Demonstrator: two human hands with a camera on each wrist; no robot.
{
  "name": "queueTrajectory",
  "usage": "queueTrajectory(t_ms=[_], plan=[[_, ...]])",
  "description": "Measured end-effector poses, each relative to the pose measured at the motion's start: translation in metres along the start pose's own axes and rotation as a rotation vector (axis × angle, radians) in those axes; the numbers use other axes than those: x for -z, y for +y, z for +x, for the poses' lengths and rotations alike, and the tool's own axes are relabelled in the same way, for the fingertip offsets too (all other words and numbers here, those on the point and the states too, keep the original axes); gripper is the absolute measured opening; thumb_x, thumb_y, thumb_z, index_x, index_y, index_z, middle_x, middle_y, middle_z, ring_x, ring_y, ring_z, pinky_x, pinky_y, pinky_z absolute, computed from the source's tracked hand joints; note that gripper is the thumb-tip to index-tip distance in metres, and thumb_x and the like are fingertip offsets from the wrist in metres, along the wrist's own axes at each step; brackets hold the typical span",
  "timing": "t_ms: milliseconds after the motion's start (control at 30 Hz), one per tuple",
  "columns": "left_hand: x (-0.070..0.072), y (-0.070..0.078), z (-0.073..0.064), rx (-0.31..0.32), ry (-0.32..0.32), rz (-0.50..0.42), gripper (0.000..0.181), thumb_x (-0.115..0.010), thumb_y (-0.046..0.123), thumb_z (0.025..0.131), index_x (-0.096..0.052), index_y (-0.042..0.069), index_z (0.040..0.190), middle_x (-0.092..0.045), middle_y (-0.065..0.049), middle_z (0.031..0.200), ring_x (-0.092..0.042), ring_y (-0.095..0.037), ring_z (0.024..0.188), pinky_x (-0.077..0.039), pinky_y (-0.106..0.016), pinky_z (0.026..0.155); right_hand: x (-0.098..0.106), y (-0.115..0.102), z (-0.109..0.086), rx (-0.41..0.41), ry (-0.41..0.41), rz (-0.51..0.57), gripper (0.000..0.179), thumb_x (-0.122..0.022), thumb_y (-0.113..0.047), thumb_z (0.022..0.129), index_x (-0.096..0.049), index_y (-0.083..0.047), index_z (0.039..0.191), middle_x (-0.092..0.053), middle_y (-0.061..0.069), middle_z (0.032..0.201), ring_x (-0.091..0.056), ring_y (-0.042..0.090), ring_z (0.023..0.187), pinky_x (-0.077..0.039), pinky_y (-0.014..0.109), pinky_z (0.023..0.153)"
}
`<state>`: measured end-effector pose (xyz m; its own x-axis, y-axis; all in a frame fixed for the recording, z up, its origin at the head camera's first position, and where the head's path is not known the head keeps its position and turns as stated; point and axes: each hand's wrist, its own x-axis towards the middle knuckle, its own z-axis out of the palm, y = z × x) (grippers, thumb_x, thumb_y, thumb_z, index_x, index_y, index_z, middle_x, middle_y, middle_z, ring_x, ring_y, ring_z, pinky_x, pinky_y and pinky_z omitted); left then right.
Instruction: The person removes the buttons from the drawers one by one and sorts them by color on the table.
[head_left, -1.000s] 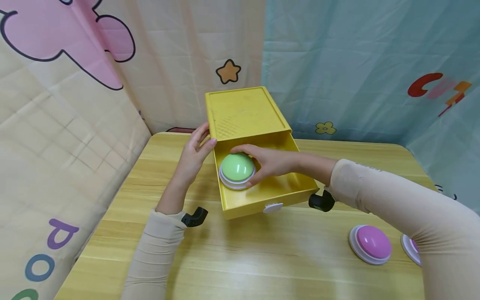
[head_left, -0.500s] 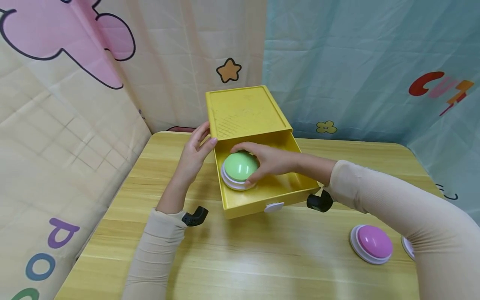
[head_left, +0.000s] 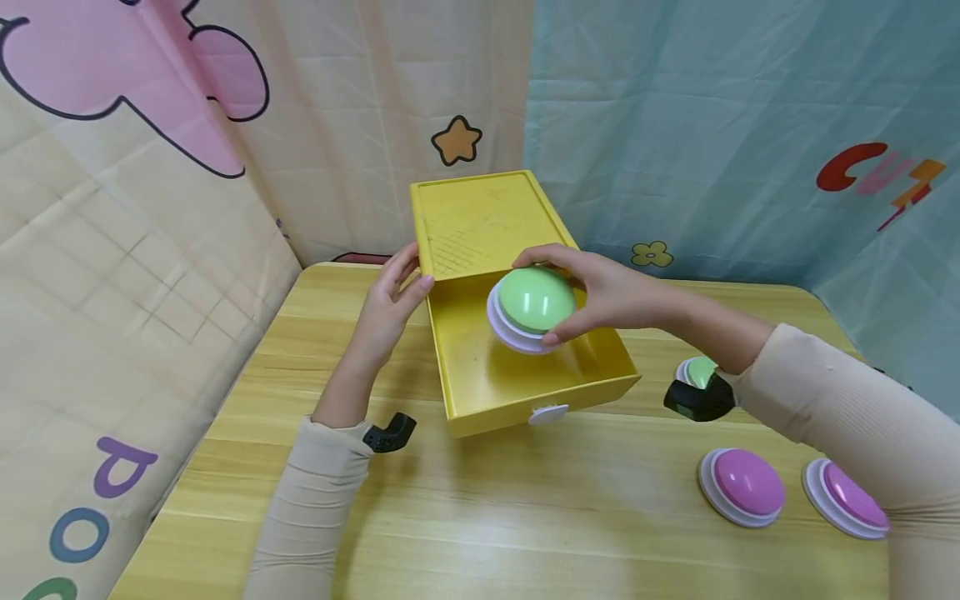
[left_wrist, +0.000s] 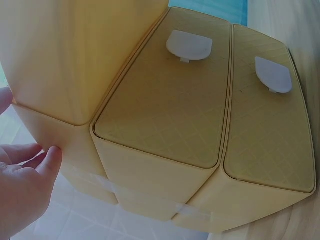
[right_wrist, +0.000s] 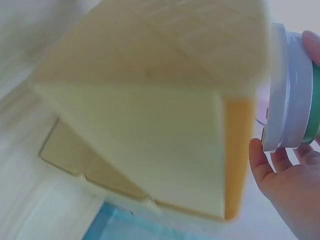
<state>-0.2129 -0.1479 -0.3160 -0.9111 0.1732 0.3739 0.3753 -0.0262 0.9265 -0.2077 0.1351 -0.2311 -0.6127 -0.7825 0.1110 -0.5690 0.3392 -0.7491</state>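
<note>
My right hand (head_left: 607, 287) grips a round push button (head_left: 536, 300) with a green dome and a white base, thumb at its near edge and fingers over the far side. It is tilted, over the pulled-out top drawer (head_left: 480, 392) of a yellow cabinet (head_left: 487, 217). The right wrist view shows the button's white base (right_wrist: 287, 85) at the right edge, held by the fingers. My left hand (head_left: 386, 308) rests against the cabinet's left side near the front corner; its fingertips (left_wrist: 52, 155) touch the side wall in the left wrist view.
Two pink buttons (head_left: 750, 483) with white bases lie at the right of the wooden table (head_left: 525, 525). Another green button (head_left: 701, 371) is partly hidden behind the right wrist camera. Two shut drawers (left_wrist: 165, 90) with white handles sit below the open one. A printed curtain (head_left: 675, 125) stands behind.
My right hand has lifted the green button off the drawer's left side, moving it up and to the right. The left hand has stayed in place.
</note>
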Motion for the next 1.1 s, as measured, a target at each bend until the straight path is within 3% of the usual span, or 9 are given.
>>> queueTrajectory(t_ms=[233, 433, 733, 933, 1000, 1100], plan=[[0.000, 0.002, -0.001, 0.003, 0.004, 0.016, 0.055, -0.052, 0.012, 0.092, -0.028, 0.002, 0.140, -0.021, -0.008, 0.142, -0.025, -0.020, 0.129, -0.030, -0.030, 0.101, 0.026, 0.002, -0.050, -0.011, 0.126, -0.032, 0.074, -0.077, -0.001, 0.067, -0.039, -0.007, 0.131, -0.043, 0.003, 0.123, -0.040, 0.017, 0.107, -0.039, 0.021, 0.087], [-0.005, 0.015, -0.005, 0.007, -0.003, 0.036, 0.055, -0.049, 0.009, 0.093, -0.023, -0.003, 0.140, -0.019, -0.012, 0.142, -0.023, -0.023, 0.129, -0.028, -0.032, 0.103, 0.038, 0.017, -0.106, -0.032, 0.265, -0.085, 0.076, -0.071, 0.013, 0.066, -0.037, -0.003, 0.133, -0.040, 0.005, 0.125, -0.039, 0.015, 0.105, -0.040, 0.013, 0.080], [-0.008, 0.021, -0.006, 0.004, -0.006, 0.032, 0.054, -0.048, 0.008, 0.093, -0.023, -0.005, 0.139, -0.019, -0.013, 0.142, -0.024, -0.023, 0.129, -0.029, -0.031, 0.102, 0.043, 0.071, -0.190, -0.270, 0.537, -0.131, 0.077, -0.067, 0.017, 0.069, -0.036, -0.009, 0.135, -0.036, 0.000, 0.124, -0.041, 0.007, 0.098, -0.037, 0.007, 0.073], [-0.008, 0.021, -0.006, 0.003, -0.004, 0.033, 0.054, -0.048, 0.008, 0.093, -0.023, -0.005, 0.139, -0.019, -0.014, 0.142, -0.025, -0.023, 0.129, -0.029, -0.031, 0.102, 0.043, 0.124, -0.237, -0.480, 0.577, -0.164, 0.075, -0.064, -0.001, 0.081, -0.024, -0.021, 0.142, -0.024, 0.005, 0.135, -0.034, -0.005, 0.094, -0.036, 0.004, 0.064], [-0.009, 0.021, -0.006, 0.005, -0.003, 0.032, 0.054, -0.048, 0.007, 0.093, -0.023, -0.005, 0.139, -0.019, -0.014, 0.142, -0.025, -0.022, 0.129, -0.029, -0.031, 0.102, 0.044, 0.144, -0.250, -0.547, 0.565, -0.169, 0.075, -0.063, -0.007, 0.084, -0.019, -0.021, 0.144, -0.020, 0.012, 0.138, -0.035, 0.003, 0.098, -0.035, 0.005, 0.061], [-0.009, 0.021, -0.006, 0.001, -0.003, 0.027, 0.053, -0.048, 0.006, 0.093, -0.024, -0.005, 0.139, -0.020, -0.014, 0.142, -0.025, -0.023, 0.129, -0.030, -0.031, 0.102, 0.042, 0.172, -0.264, -0.632, 0.552, -0.193, 0.077, -0.064, -0.016, 0.085, -0.016, -0.019, 0.145, -0.020, 0.019, 0.136, -0.033, 0.026, 0.107, -0.038, 0.016, 0.068]])
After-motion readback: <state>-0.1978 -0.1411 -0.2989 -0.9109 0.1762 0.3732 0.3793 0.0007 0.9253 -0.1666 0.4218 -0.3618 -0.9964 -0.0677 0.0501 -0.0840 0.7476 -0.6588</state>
